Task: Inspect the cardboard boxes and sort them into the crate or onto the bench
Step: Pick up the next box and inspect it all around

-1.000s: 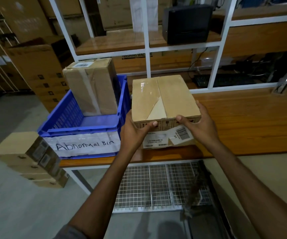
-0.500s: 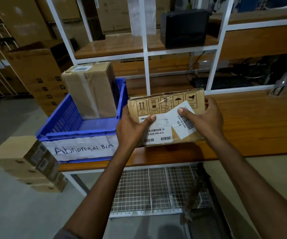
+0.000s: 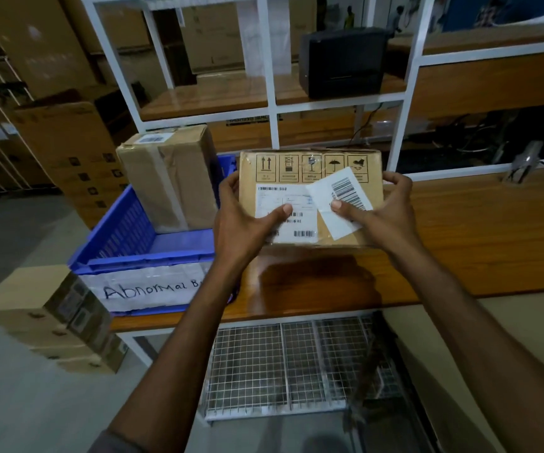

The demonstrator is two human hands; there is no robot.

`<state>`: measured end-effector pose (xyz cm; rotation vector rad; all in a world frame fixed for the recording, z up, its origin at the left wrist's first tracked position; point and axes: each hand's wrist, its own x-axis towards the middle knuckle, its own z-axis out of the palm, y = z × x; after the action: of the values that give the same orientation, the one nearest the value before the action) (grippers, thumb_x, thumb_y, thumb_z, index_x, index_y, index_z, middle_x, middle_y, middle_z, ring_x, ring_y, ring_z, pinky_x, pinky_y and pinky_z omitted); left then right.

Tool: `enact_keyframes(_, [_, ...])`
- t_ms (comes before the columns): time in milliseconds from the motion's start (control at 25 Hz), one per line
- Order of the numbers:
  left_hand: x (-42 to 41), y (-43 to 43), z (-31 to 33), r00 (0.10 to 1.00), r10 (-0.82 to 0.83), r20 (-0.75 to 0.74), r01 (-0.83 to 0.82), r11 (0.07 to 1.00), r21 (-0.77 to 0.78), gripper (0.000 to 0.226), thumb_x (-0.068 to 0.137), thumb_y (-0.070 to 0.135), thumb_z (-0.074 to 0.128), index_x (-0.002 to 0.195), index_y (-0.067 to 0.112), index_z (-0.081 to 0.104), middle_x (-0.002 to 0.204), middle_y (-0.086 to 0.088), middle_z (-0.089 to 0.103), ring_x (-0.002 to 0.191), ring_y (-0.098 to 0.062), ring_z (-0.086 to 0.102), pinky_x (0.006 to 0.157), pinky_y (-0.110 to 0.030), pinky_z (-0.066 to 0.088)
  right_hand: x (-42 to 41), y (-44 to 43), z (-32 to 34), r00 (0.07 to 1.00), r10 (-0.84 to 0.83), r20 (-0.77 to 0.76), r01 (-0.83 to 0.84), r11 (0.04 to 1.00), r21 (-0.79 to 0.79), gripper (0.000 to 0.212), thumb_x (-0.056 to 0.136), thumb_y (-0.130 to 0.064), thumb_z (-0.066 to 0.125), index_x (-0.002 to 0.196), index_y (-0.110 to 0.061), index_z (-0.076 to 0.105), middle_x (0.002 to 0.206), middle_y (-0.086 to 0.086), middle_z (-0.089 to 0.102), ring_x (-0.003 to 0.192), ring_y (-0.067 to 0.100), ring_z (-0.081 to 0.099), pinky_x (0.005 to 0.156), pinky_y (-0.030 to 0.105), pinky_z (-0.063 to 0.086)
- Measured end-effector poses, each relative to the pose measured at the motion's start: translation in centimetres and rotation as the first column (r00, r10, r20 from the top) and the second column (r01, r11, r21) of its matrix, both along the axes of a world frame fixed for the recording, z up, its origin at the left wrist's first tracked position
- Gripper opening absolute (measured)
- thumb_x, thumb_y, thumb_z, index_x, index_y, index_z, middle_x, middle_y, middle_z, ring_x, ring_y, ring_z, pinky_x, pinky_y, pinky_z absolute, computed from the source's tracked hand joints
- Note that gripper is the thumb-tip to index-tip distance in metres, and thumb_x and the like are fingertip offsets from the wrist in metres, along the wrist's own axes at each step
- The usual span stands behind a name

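Note:
I hold a flat cardboard box above the wooden bench, its labelled side turned toward me, with handling symbols and white barcode labels showing. My left hand grips its left edge, thumb on the shipping label. My right hand grips the right edge, thumb on a loose white barcode sticker. To the left stands the blue crate marked "Abnormal Bin". An upright taped cardboard box stands inside it.
A stack of cardboard boxes sits on the floor at the left. White shelf frame posts rise behind the bench, with a black device on the shelf. A wire mesh rack lies under the bench.
The box has been tipped up from its top face toward me, so its labelled side now faces the camera, and it sits a little higher. Both thumbs shifted onto the labels.

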<state>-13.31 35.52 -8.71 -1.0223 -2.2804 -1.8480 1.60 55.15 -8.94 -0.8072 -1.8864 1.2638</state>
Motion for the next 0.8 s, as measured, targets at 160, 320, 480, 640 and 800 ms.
enact_keyframes(160, [-1.3, -1.2, 2.1, 0.978, -0.210, 0.019, 0.211, 0.969, -0.126, 0.112, 0.068, 0.042, 0.095, 0.157, 0.026, 0.028, 0.140, 0.018, 0.052, 0.124, 0.009, 0.054, 0.100, -0.018, 0.053, 1.2, 0.5, 0.5, 0.986, 0.164, -0.005, -0.164, 0.983, -0.080, 0.104, 0.073, -0.032, 0.092, 0.154, -0.028, 0.027, 0.129, -0.013, 0.052, 0.107, -0.001, 0.056, 0.082, 0.023, 0.052])
enact_keyframes(320, [-1.2, -1.1, 0.7, 0.986, -0.169, 0.008, 0.169, 0.976, -0.136, 0.111, 0.072, 0.035, 0.097, 0.158, 0.024, 0.028, 0.140, 0.019, 0.053, 0.124, 0.008, 0.054, 0.109, -0.032, 0.053, 0.9, 0.1, 0.7, 0.989, 0.148, -0.010, -0.148, 0.989, -0.014, 0.109, 0.067, -0.024, 0.097, 0.154, -0.027, 0.030, 0.122, -0.016, 0.055, 0.119, 0.012, 0.057, 0.096, 0.037, 0.056])
enact_keyframes(480, [-1.2, -1.2, 0.9, 0.973, -0.231, -0.012, 0.229, 0.969, -0.087, 0.108, 0.075, 0.033, 0.095, 0.159, 0.031, 0.027, 0.150, 0.015, 0.053, 0.133, -0.001, 0.056, 0.110, -0.035, 0.053, 1.1, 1.1, 2.4, 0.969, 0.242, 0.043, -0.244, 0.968, 0.059, 0.130, 0.064, -0.026, 0.098, 0.163, -0.031, 0.013, 0.143, -0.013, 0.046, 0.129, 0.012, 0.046, 0.107, 0.039, 0.045])
enact_keyframes(640, [-2.0, -1.6, 1.7, 0.954, -0.292, -0.069, 0.280, 0.949, -0.148, 0.119, 0.078, 0.034, 0.093, 0.167, 0.031, 0.014, 0.160, 0.013, 0.045, 0.143, -0.003, 0.047, 0.117, -0.036, 0.046, 1.6, 1.5, 3.3, 0.946, 0.310, 0.091, -0.321, 0.934, 0.155, 0.136, 0.059, -0.027, 0.099, 0.164, -0.031, 0.013, 0.151, -0.017, 0.041, 0.136, 0.008, 0.042, 0.111, 0.036, 0.042])
enact_keyframes(800, [-1.4, -1.0, 1.7, 0.997, -0.045, -0.062, 0.041, 0.997, -0.066, 0.103, 0.079, 0.053, 0.088, 0.161, 0.037, 0.029, 0.156, 0.011, 0.046, 0.137, -0.006, 0.049, 0.112, -0.039, 0.050, 0.7, 1.1, 2.9, 0.989, 0.150, -0.010, -0.144, 0.963, 0.227, 0.102, 0.064, -0.046, 0.094, 0.151, -0.030, 0.044, 0.138, -0.017, 0.052, 0.124, 0.006, 0.054, 0.101, 0.035, 0.054])
